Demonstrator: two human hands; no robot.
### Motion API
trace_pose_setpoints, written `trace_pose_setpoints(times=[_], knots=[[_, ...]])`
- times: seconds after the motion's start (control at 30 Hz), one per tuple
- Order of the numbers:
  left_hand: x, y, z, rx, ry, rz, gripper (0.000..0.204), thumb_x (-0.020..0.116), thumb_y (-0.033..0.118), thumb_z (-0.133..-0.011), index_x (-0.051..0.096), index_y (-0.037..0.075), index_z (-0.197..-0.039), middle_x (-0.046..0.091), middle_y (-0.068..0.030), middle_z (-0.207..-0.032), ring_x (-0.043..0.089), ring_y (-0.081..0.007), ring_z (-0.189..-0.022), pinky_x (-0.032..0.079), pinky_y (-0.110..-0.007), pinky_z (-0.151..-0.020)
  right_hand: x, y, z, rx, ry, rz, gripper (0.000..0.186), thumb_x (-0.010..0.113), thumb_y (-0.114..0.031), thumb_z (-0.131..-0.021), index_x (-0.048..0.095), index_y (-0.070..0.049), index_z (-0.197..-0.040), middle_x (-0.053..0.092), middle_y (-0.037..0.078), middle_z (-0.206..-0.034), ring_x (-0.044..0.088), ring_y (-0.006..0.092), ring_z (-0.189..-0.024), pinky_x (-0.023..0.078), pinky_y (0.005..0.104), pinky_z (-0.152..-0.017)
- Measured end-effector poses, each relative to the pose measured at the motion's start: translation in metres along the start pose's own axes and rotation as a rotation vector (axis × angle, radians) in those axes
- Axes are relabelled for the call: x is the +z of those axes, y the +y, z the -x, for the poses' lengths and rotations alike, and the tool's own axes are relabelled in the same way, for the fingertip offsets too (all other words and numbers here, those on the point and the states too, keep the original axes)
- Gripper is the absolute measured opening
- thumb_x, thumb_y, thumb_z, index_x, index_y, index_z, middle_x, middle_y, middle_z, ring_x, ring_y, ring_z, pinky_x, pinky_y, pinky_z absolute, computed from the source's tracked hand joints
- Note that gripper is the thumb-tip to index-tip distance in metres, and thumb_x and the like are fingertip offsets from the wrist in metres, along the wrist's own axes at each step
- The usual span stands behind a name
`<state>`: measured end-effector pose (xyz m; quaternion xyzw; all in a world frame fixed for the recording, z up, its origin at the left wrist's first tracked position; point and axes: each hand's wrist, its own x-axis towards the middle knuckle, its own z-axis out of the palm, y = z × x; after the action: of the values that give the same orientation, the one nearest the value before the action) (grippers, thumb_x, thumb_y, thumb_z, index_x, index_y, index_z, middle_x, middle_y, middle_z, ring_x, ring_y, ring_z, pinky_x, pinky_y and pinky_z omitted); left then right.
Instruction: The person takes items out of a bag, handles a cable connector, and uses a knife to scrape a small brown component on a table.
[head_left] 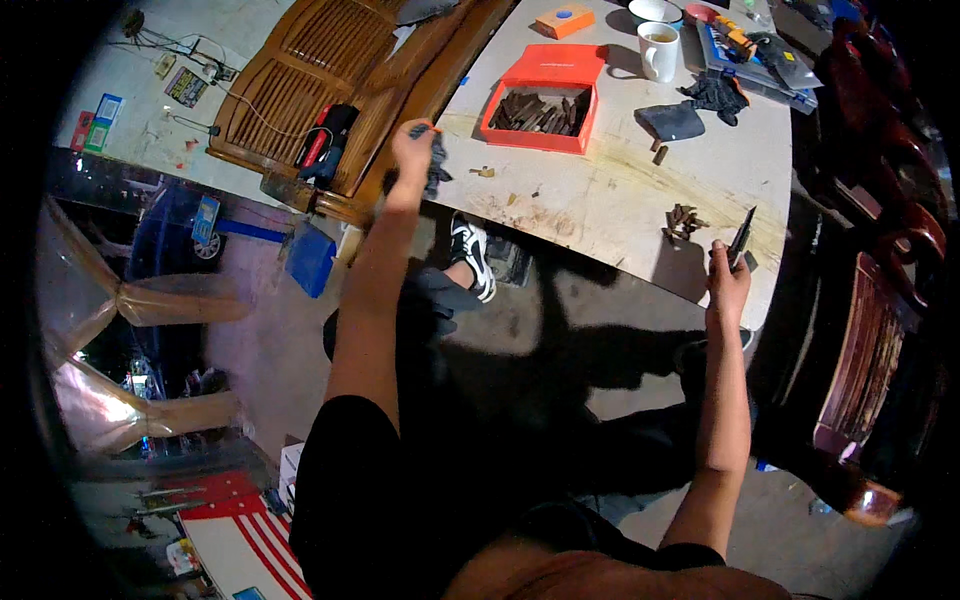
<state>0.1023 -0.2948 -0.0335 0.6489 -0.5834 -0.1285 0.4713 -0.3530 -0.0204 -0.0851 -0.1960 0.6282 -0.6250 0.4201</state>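
Note:
At the table's left edge, my left hand (414, 150) grips a dark, crumpled cloth item (436, 165) with an orange edge, possibly a glove. My right hand (728, 280) is closed on a dark pointed tool (742, 232), held upward near the table's right front. Just left of that tool lies a small pile of brown pieces (682, 222). An open red box (540, 139) holds several dark brown sticks. A dark flat pad (668, 122) lies farther back, with a brown piece below it and a crumpled black glove (715, 95) beside it.
The pale table (600, 210) also bears a white mug (658, 55), an orange box (565, 22) and a plastic case (795, 95). A carved wooden bench (260, 120) adjoins it at left, a dark carved chair (860, 350) stands right. A sneaker (472, 260) shows under the table.

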Motion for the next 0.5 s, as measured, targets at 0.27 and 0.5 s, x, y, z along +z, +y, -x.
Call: trace_pose_setpoints(times=[0.27, 0.5], knots=[[-0.003, -0.127, -0.056, -0.022, 0.023, -0.370, 0.008, 0.072, 0.004, -0.078, 0.073, 0.010, -0.083, 0.063, -0.0138, -0.092, 0.058, -0.0343, -0.085, 0.046, -0.046, -0.080, 0.022, -0.002, -0.003, 0.031, -0.011, 0.038, 0.026, 0.069, -0.029, -0.091, 0.056, -0.007, -0.087, 0.049, -0.004, -0.065, 0.037, 0.0040, -0.050, 0.026, 0.0231, -0.045], [0.020, -0.155, -0.033, 0.187, -0.052, -0.290, 0.014, 0.069, 0.005, -0.080, 0.074, 0.008, -0.093, 0.068, -0.0134, -0.097, 0.061, -0.0319, -0.092, 0.045, -0.040, -0.090, 0.026, -0.002, -0.005, 0.095, -0.011, 0.000, 0.024, 0.069, -0.028, -0.091, 0.058, -0.007, -0.090, 0.048, -0.005, -0.064, 0.037, 0.0033, -0.050, 0.025, 0.0216, -0.044]])
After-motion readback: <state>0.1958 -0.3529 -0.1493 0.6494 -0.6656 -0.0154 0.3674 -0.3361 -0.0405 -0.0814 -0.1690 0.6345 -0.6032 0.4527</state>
